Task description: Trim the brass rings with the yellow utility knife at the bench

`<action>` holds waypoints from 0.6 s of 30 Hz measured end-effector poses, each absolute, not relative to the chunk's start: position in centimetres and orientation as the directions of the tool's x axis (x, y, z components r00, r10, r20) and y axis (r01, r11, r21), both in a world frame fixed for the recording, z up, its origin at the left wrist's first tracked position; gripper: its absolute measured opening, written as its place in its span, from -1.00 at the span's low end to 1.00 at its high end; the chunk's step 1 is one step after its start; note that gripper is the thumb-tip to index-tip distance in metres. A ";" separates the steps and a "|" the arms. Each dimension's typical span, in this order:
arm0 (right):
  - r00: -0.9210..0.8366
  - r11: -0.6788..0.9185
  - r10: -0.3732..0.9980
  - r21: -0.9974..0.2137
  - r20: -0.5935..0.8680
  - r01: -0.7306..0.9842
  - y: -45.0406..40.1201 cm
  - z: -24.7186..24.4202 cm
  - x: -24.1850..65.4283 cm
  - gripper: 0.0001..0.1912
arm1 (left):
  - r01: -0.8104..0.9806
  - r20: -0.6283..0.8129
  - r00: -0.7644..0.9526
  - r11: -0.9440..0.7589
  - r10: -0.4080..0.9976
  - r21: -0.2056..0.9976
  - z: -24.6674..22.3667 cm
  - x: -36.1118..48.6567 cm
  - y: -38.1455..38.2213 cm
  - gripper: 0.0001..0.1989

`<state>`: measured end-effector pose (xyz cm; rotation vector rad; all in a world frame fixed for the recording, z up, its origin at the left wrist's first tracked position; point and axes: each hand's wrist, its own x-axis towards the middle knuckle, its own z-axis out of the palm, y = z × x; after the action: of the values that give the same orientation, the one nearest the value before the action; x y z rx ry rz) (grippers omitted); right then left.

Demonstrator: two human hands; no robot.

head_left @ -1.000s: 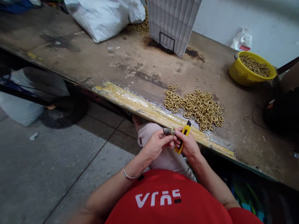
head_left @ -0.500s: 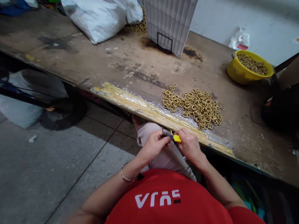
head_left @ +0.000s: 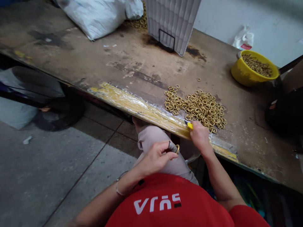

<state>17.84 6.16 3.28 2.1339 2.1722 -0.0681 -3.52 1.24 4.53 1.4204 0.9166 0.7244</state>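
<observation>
Above my lap, my left hand (head_left: 157,156) is closed, its thumb and fingers round a gold-coloured ring (head_left: 177,149). A dark grey wrapping or sleeve (head_left: 172,147) shows at its fingertips beside the ring; whether it covers a finger cannot be made out. At the table's front edge, my right hand (head_left: 201,135) is closed on a yellow-handled utility knife (head_left: 190,125). The knife's dark tip points up and left, close to a loose pile of gold-coloured rings (head_left: 201,105). Most of the knife's handle is hidden in the fist.
Clear tape over a yellow strip (head_left: 132,102) covers part of the table's (head_left: 99,66) front edge. A yellow basin (head_left: 246,74) of rings stands at the right. Farther back are a grey ribbed panel (head_left: 170,23) and a white sack (head_left: 94,17). One stray ring (head_left: 199,79) lies behind the pile.
My hands have come apart. The right hand has moved up and right with the knife to the table edge, while the left has dropped slightly toward my lap with the ring.
</observation>
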 end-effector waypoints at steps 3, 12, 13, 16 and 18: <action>-0.036 0.037 0.999 0.027 -0.016 0.999 7.9 3.0 18.2 -0.79 | 0.237 -0.090 0.508 -0.039 0.857 0.971 3.6 -3.4 1.2 -0.78; -0.022 0.023 1.000 0.029 -0.002 0.999 10.8 2.1 17.5 -0.82 | 0.539 -0.119 0.549 -0.241 0.827 0.807 1.2 -2.7 1.4 -0.75; -0.016 0.017 1.000 -0.028 0.022 0.999 10.8 2.2 17.8 -0.83 | 0.540 -0.103 0.538 -0.248 0.837 0.804 1.2 -2.7 1.5 -0.74; -0.004 0.051 0.992 -0.369 0.126 0.928 10.3 2.8 18.8 -0.84 | 0.467 -0.072 0.415 -0.144 0.907 0.872 1.4 -2.7 1.9 -0.72; -0.001 0.098 0.989 -0.660 0.146 0.745 9.5 3.2 19.2 -0.77 | 0.304 -0.104 0.324 0.001 0.940 0.953 1.7 -2.8 2.4 -0.75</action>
<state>19.17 9.49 3.17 2.5171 2.6640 -0.8012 -2.82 2.39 1.67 1.5274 1.1812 0.7515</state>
